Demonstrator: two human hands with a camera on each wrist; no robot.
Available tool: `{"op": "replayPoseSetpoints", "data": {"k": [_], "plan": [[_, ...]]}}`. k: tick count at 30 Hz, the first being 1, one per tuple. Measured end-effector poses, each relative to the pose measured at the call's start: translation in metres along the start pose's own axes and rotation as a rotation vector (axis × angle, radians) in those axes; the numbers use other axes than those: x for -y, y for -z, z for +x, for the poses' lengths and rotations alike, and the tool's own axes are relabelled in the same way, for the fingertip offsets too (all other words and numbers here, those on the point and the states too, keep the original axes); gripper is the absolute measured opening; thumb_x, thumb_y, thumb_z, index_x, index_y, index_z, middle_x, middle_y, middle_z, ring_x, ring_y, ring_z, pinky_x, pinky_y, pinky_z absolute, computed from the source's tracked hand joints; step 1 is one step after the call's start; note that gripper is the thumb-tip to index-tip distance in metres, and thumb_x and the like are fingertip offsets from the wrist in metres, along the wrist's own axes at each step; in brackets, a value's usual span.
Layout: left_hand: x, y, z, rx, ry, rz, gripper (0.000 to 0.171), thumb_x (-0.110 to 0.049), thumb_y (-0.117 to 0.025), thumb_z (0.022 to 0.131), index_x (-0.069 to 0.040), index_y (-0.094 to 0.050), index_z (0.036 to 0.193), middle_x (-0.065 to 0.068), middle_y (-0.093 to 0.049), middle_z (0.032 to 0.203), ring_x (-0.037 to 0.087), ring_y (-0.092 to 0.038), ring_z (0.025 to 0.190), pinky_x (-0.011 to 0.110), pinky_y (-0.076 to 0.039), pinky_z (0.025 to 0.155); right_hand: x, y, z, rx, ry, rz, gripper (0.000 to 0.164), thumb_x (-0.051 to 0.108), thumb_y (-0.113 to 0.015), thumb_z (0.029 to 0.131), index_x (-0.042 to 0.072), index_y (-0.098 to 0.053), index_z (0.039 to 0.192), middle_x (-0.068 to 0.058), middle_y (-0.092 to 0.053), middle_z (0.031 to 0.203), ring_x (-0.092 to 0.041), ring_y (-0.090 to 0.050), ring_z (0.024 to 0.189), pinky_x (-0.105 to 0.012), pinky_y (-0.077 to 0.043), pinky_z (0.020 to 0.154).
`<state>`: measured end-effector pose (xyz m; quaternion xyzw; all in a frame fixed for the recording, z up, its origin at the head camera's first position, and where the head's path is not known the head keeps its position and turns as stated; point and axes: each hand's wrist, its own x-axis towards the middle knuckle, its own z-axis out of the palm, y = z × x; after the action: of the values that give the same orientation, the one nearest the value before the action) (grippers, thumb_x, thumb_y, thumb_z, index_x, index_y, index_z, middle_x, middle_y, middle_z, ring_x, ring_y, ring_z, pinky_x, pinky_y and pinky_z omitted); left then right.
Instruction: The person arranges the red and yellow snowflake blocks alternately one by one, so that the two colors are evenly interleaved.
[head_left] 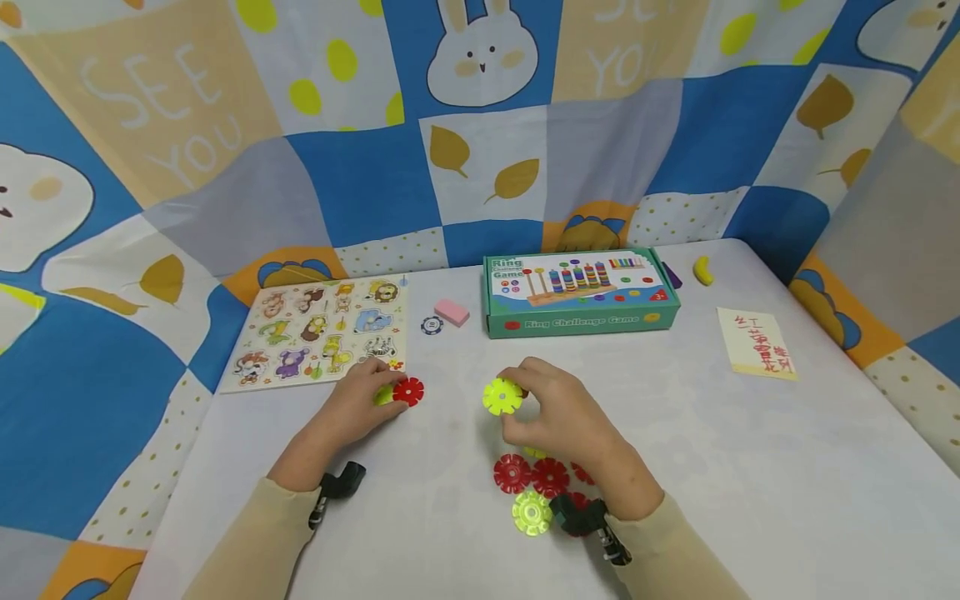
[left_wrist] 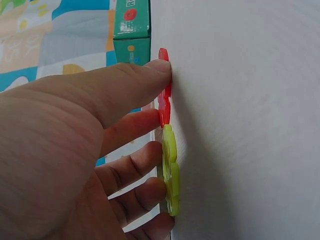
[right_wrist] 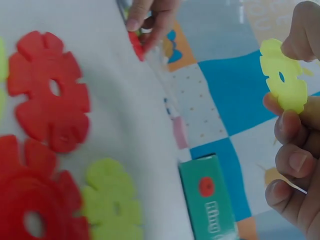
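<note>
My left hand (head_left: 347, 417) pinches a red notched plastic disc (head_left: 415, 387), with thumb and finger. A yellow-green disc (left_wrist: 171, 170) adjoins it edge to edge, partly behind the fingers in the head view. My right hand (head_left: 566, 417) holds another yellow-green notched disc (head_left: 495, 398) between thumb and fingers, raised off the table. Beneath and nearer than the right hand lie several loose discs, among them a red one (head_left: 512, 485) and a yellow-green one (head_left: 532, 525). The right hand and wrist hide some of these.
A green Ring Challenge Game box (head_left: 582, 321) stands at the back, an animal puzzle board (head_left: 288, 333) at the left. Between them are a pink block (head_left: 452, 312) and a chip (head_left: 432, 325). To the right lie a note (head_left: 757, 343) and a toy banana (head_left: 702, 271).
</note>
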<state>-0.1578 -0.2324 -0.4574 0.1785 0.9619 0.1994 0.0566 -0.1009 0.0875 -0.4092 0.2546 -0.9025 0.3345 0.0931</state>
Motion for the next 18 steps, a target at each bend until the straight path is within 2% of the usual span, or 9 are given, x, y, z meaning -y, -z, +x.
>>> {"op": "replayPoseSetpoints", "data": {"k": [4, 8, 18], "plan": [[0.0, 0.0, 0.0, -0.002, -0.006, 0.005, 0.048, -0.04, -0.071, 0.082, -0.019, -0.062, 0.124, 0.001, -0.049, 0.11, 0.018, -0.044, 0.099, 0.037, -0.042, 0.083, 0.001, 0.008, 0.006, -0.023, 0.03, -0.002, 0.043, 0.029, -0.075, 0.069, 0.018, -0.067, 0.11, 0.016, -0.05, 0.086, -0.004, -0.049, 0.081, -0.023, -0.048, 0.065], [-0.001, 0.001, -0.001, -0.004, -0.012, -0.004, 0.048, -0.039, -0.071, 0.082, -0.018, -0.062, 0.125, 0.001, -0.048, 0.109, 0.019, -0.044, 0.098, 0.037, -0.042, 0.082, 0.002, 0.013, 0.012, -0.033, 0.023, 0.024, 0.044, 0.03, -0.078, 0.07, 0.018, -0.067, 0.11, 0.015, -0.051, 0.086, -0.007, -0.051, 0.082, -0.023, -0.048, 0.065], [-0.001, 0.003, -0.002, -0.007, -0.012, -0.003, 0.049, -0.038, -0.071, 0.083, -0.019, -0.062, 0.126, 0.001, -0.048, 0.109, 0.018, -0.044, 0.096, 0.036, -0.042, 0.08, 0.008, 0.013, 0.036, -0.034, 0.018, 0.041, 0.043, 0.031, -0.076, 0.073, 0.015, -0.068, 0.113, 0.008, -0.05, 0.085, -0.01, -0.049, 0.081, -0.027, -0.047, 0.064]]}}
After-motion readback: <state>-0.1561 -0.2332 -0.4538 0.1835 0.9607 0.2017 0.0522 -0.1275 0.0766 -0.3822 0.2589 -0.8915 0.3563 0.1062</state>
